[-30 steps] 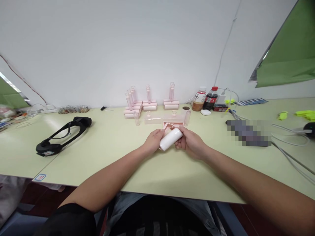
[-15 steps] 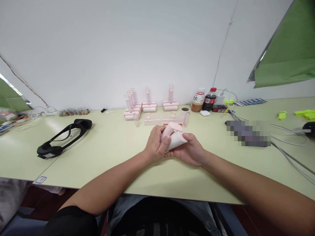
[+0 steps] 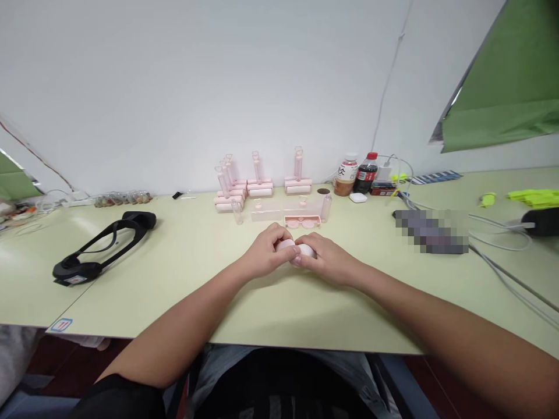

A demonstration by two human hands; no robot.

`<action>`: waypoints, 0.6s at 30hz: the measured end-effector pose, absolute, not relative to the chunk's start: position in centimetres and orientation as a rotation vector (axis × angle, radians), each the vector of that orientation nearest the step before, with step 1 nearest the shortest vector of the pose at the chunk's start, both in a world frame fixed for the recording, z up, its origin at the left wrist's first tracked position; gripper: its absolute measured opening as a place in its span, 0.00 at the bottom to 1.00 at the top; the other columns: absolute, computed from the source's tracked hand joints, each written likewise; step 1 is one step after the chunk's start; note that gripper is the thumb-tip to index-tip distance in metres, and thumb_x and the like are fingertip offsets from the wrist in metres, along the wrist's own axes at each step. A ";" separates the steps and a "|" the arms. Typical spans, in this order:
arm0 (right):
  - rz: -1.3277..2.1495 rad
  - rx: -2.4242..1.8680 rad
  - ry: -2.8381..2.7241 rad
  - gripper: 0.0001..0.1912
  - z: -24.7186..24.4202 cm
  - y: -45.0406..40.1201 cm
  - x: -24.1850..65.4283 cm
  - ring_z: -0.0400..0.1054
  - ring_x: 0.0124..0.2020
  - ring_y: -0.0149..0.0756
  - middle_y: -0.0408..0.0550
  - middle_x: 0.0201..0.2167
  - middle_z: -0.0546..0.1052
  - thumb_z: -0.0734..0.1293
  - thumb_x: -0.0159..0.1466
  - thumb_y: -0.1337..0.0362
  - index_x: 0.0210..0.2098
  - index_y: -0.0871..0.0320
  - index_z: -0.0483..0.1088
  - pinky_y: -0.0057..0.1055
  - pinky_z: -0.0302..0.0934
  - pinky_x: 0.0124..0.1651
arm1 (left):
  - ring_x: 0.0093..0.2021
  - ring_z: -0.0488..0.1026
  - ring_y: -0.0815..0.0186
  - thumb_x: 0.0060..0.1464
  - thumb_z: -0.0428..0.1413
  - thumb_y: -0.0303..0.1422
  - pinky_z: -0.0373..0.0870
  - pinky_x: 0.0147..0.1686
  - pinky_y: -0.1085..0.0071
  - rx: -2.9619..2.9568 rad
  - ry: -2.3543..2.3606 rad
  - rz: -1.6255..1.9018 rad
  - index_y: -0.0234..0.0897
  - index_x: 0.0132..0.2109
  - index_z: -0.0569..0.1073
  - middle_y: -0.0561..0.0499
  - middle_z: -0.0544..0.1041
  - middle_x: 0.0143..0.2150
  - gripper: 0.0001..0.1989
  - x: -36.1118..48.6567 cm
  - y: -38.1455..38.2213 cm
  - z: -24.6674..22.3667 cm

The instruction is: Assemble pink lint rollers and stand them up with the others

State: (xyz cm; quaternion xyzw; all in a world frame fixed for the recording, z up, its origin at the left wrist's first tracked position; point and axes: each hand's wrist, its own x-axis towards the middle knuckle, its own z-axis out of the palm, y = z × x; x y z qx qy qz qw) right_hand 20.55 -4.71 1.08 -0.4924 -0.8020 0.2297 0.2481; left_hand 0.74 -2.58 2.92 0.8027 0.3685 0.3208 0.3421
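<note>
Close together above the table, my left hand (image 3: 266,254) and my right hand (image 3: 328,259) both grip a pale pink and white roller piece (image 3: 306,251), mostly covered by the fingers. Just beyond them lies an open pink case (image 3: 302,222) with a pink frame-like part in it. Behind it is a long clear plastic piece (image 3: 273,214). A clear tube (image 3: 237,212) stands at its left end and another tube (image 3: 326,208) at its right. Further back, several pink rollers (image 3: 298,186) rest by the wall with clear handles upright.
A black strap-like headset (image 3: 105,247) lies on the left. At the back right stand a brown drink bottle (image 3: 346,176) and a cola bottle (image 3: 365,174). Cables (image 3: 502,267) and a blurred dark object (image 3: 430,231) are on the right.
The held piece has turned and is now mostly hidden by my fingers. My right hand has moved from beneath it to its right side. The pink case beyond is more visible.
</note>
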 end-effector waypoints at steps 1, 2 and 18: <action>0.597 -1.362 -2.200 0.21 1.1 -4.7 20.6 0.66 0.40 0.44 0.51 0.36 0.74 0.62 0.63 0.45 0.37 0.57 0.71 0.34 0.57 0.40 | 0.30 0.63 0.69 0.52 0.58 0.42 0.61 0.30 0.71 2.025 0.983 0.807 0.37 0.31 0.68 0.53 0.67 0.33 0.12 0.8 -2.5 2.9; 0.566 -1.384 -2.209 0.22 1.2 -4.6 20.7 0.66 0.38 0.43 0.50 0.34 0.74 0.61 0.64 0.44 0.35 0.57 0.70 0.34 0.56 0.38 | 0.29 0.62 0.70 0.52 0.57 0.42 0.59 0.28 0.72 1.965 1.004 0.785 0.37 0.31 0.67 0.54 0.67 0.31 0.13 0.9 -2.4 2.8; 0.408 -1.557 -2.241 0.28 1.5 -4.1 21.4 0.65 0.34 0.42 0.52 0.34 0.73 0.54 0.64 0.38 0.33 0.57 0.68 0.33 0.53 0.33 | 0.29 0.57 0.71 0.50 0.60 0.47 0.55 0.28 0.74 1.914 0.946 0.744 0.38 0.35 0.60 0.56 0.60 0.30 0.20 1.3 -1.9 1.3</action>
